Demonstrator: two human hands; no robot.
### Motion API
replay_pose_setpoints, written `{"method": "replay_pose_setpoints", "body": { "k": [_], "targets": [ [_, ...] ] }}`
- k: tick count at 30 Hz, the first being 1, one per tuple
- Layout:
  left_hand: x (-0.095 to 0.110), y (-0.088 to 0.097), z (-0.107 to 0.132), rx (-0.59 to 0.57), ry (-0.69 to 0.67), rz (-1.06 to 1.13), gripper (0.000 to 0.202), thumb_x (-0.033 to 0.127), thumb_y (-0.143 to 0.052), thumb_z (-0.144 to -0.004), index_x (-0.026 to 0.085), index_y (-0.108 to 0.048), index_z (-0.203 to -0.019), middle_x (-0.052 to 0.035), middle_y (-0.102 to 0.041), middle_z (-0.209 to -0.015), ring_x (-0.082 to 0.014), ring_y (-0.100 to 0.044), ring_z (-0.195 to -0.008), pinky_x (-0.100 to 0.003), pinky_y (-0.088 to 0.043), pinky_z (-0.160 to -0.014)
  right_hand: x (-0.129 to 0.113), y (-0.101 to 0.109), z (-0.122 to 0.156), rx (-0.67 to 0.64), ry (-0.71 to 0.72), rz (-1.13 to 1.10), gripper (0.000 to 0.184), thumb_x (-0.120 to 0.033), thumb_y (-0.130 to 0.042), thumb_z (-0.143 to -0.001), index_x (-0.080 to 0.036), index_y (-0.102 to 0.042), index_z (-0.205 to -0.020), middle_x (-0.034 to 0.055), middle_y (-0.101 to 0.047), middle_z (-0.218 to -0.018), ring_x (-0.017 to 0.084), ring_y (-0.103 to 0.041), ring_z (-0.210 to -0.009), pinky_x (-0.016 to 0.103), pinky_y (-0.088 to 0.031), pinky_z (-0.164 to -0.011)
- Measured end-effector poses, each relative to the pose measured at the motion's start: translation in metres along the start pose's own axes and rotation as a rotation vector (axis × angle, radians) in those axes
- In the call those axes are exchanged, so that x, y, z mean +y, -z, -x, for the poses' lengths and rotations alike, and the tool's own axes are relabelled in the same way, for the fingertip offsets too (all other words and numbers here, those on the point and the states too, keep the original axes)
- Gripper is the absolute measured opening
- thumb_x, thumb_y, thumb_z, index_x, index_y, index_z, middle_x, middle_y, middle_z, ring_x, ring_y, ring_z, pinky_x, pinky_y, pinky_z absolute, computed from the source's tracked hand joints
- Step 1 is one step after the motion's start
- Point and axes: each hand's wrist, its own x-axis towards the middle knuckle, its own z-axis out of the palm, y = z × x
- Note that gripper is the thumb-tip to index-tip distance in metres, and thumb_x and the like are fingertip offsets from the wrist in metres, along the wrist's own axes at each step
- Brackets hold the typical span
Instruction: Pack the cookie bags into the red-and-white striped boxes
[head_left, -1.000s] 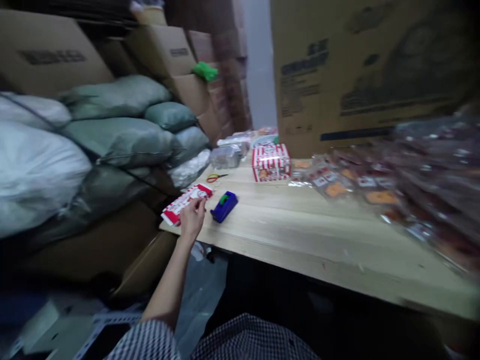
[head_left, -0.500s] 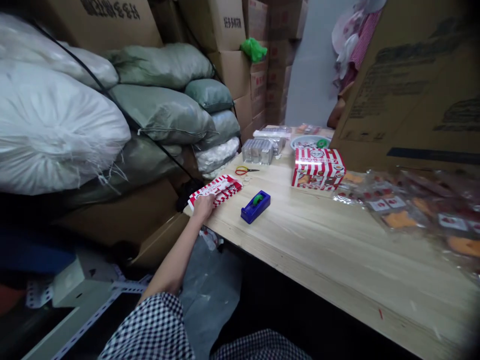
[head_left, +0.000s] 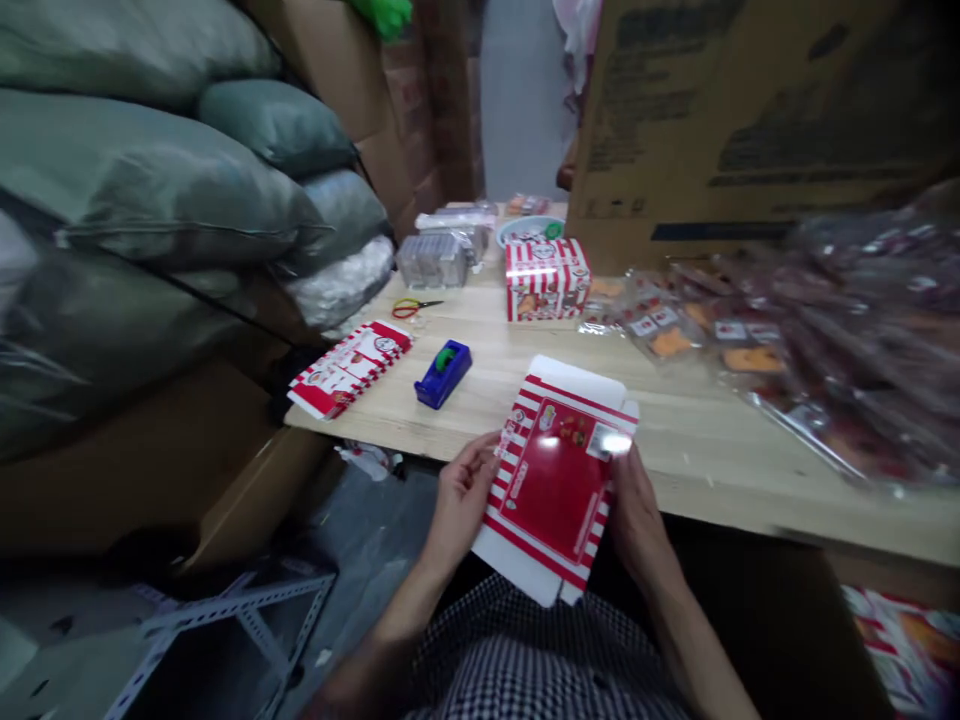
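A flattened red-and-white striped carton [head_left: 559, 475] with white end flaps is held between my two hands, over the table's front edge. My left hand [head_left: 466, 492] grips its left side, thumb on the printed face. My right hand [head_left: 636, 505] closes on its right edge; some of its fingers are hidden behind the carton. Beyond it on the table sits a blue tape dispenser [head_left: 443, 374] with a green roll. Further left lie more folded striped cartons [head_left: 351, 368]. Toward the back stands an assembled striped box [head_left: 546, 280].
Scissors [head_left: 415, 307] with yellow-red handles lie on the table [head_left: 495, 355]. Clear plastic packs [head_left: 433, 260] and a bowl [head_left: 510, 232] stand behind. Many bagged items [head_left: 825, 350] are heaped on the right before a large cardboard sheet [head_left: 697, 130]. Stacked sacks [head_left: 172, 180] line the left.
My left hand has left the folded cartons at the table's left corner and now holds one carton in front of me. My right hand has come into view on it. The view has swung right.
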Motion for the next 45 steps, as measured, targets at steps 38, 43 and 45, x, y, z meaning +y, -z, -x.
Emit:
{"method": "replay_pose_setpoints", "body": {
  "k": [38,43,45],
  "targets": [
    [-0.062,-0.020,-0.020,-0.147,0.122,0.110,0.061,0.032,-0.076,-0.080,0.020,-0.056,-0.137,-0.0057,-0.074,-0.099,-0.0162,-0.069,-0.090,-0.028,-0.051,-0.086,0.034,0.054,0.006,-0.308,-0.355,-0.303,0.069,-0.041,-0.073,-0.085,-0.035,-0.041,-0.146,0.0054,-0.063,-0.137,0.027,-0.062,-0.122,0.049,-0.051,-0.101],
    [-0.054,-0.017,-0.017,-0.203,0.058,0.115,0.057,0.029,-0.073,-0.084,0.022,-0.053,-0.137,-0.0065,-0.073,-0.106,-0.0176,-0.068,-0.094,-0.030,-0.051,-0.088,0.033,0.041,0.010,-0.172,-0.090,-0.251,0.077,-0.037,-0.070,-0.089,-0.045,-0.026,-0.152,0.0007,-0.049,-0.151,0.025,-0.054,-0.131,0.047,-0.049,-0.105],
    [-0.049,-0.017,-0.014,-0.213,0.023,0.084,0.055,0.029,-0.072,-0.084,0.023,-0.054,-0.136,-0.0058,-0.073,-0.106,-0.0174,-0.067,-0.093,-0.030,-0.051,-0.088,0.033,0.037,0.011,-0.137,-0.012,-0.232,0.071,-0.036,-0.068,-0.090,-0.043,-0.032,-0.150,0.0015,-0.049,-0.150,0.026,-0.054,-0.131,0.047,-0.049,-0.105]
  ]
}}
